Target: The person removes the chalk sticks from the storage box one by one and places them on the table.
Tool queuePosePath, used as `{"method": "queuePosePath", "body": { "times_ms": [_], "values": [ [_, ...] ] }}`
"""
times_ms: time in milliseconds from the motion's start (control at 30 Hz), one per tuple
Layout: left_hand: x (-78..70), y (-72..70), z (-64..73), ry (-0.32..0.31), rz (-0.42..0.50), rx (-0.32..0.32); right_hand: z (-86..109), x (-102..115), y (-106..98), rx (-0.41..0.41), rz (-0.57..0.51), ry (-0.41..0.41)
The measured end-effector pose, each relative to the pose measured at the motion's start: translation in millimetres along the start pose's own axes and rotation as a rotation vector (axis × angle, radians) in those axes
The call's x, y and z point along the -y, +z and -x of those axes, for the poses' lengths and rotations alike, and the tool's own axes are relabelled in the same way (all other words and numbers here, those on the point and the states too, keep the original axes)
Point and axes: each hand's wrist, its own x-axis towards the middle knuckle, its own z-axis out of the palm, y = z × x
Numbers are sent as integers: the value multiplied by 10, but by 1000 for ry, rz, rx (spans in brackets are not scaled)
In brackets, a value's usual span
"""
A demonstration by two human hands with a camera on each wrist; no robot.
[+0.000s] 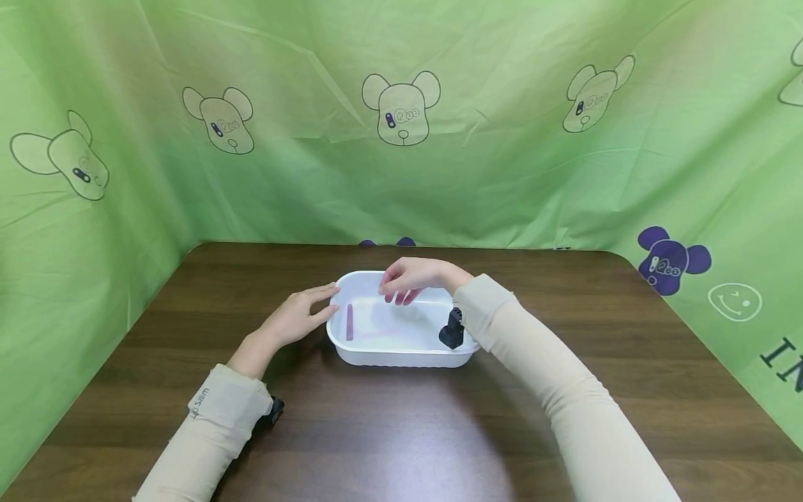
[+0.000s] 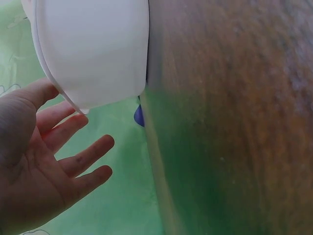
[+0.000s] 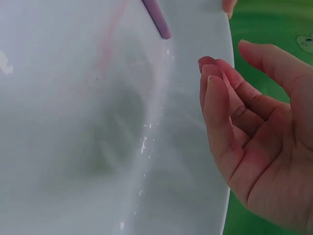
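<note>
A white oval basin (image 1: 401, 358) stands on the table, with a slim purple stick (image 1: 349, 322) lying inside near its left end. My left hand (image 1: 295, 317) is at the basin's left rim. In the left wrist view its thumb and nearer fingers touch the rim, while the other fingers spread out straight. Over the far side of the basin hovers my right hand (image 1: 417, 274), fingers loosely bent. The right wrist view shows a gap between its thumb and fingertips with nothing in it. A faint pink streak (image 3: 110, 46) marks the basin's inside near the stick.
The brown wooden table (image 1: 376, 432) extends around the basin. A green curtain (image 1: 401, 188) printed with bear heads hangs behind and along both sides. Black wrist cameras hang under both cuffs; the right one (image 1: 452, 331) overlaps the basin's right end.
</note>
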Motion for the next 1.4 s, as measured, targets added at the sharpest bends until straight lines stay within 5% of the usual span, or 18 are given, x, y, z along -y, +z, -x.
{"method": "queuePosePath", "body": {
  "times_ms": [900,1400],
  "values": [
    [15,2,-5,21,-14,-31,-482,65,325,145,-62,76],
    [-16,-13,2,23,-6,-24,-567,160,440,117,6,87]
  ]
}}
